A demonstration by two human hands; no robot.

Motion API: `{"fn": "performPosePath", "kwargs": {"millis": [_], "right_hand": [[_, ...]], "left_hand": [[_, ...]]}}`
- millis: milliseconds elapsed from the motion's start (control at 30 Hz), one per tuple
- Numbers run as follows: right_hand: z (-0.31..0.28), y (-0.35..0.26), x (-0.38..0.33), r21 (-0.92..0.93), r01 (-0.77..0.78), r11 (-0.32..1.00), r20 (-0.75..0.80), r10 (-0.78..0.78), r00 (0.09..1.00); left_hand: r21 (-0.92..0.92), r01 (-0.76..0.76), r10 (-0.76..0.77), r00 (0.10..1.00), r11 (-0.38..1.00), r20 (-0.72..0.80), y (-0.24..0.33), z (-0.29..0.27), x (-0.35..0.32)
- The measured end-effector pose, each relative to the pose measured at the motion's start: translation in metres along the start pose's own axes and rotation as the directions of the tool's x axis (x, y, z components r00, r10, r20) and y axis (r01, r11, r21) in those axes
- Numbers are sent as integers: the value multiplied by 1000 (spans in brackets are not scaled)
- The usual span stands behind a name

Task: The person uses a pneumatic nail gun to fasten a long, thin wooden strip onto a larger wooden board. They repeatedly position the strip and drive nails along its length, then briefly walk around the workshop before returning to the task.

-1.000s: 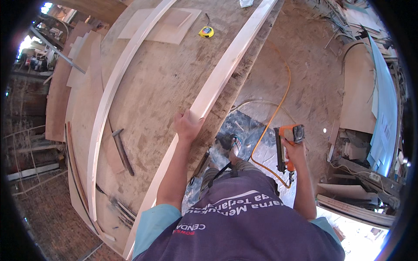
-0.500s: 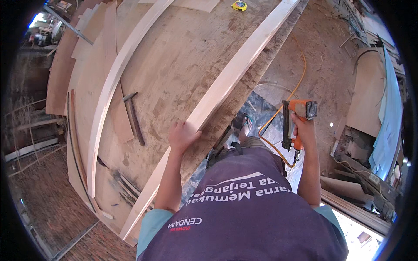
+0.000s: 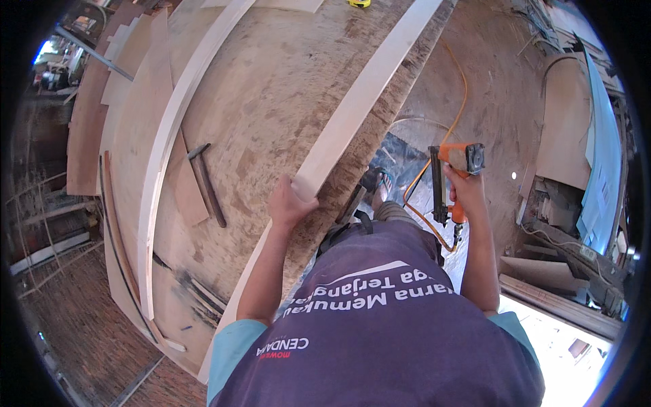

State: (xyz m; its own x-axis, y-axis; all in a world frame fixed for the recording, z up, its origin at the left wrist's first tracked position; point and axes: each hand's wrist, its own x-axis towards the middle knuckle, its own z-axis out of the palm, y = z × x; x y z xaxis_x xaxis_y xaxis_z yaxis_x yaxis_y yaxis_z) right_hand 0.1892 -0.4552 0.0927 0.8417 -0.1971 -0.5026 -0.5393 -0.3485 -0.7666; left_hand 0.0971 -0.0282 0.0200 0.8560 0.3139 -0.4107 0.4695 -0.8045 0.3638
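Observation:
A long pale wooden strip (image 3: pixel 357 105) lies diagonally along the near edge of the worktable (image 3: pixel 271 88). My left hand (image 3: pixel 291 202) is closed around it, thumb on the near side and fingers over the far side. My right hand (image 3: pixel 466 190) grips the handle of an orange and black nail gun (image 3: pixel 461 157), held off the table to the right. Its magazine hangs down on the left, and a yellow-orange air hose (image 3: pixel 465 88) is joined at the handle's bottom. The gun's nose is apart from the strip.
A second pale wooden strip (image 3: pixel 163 152) lies farther left on the table. Between the strips is a hammer (image 3: pixel 205 183) beside a thin brown board (image 3: pixel 186 197). A yellow tape measure (image 3: pixel 359 3) sits at the top edge. Sheet offcuts (image 3: pixel 564 129) lean at the right.
The held strip has turned a little, showing more of its broad face. My left hand has shifted slightly right, and the nail gun slightly left. The whole view has shifted a little.

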Motion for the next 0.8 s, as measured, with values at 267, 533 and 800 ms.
{"fn": "performPosePath", "kwargs": {"millis": [267,533,800], "right_hand": [[-2,11,0,112,-73,991,1,74,997],[-1,16,10,124,-49,991,59,42,997],[11,-20,24,39,-10,999,154,4,988]], "left_hand": [[104,-72,72,997,992,7,5,2,2],[-24,-116,117,993,993,31,-12,7,7],[-228,-96,146,965,969,216,-15,-13,31]]}}
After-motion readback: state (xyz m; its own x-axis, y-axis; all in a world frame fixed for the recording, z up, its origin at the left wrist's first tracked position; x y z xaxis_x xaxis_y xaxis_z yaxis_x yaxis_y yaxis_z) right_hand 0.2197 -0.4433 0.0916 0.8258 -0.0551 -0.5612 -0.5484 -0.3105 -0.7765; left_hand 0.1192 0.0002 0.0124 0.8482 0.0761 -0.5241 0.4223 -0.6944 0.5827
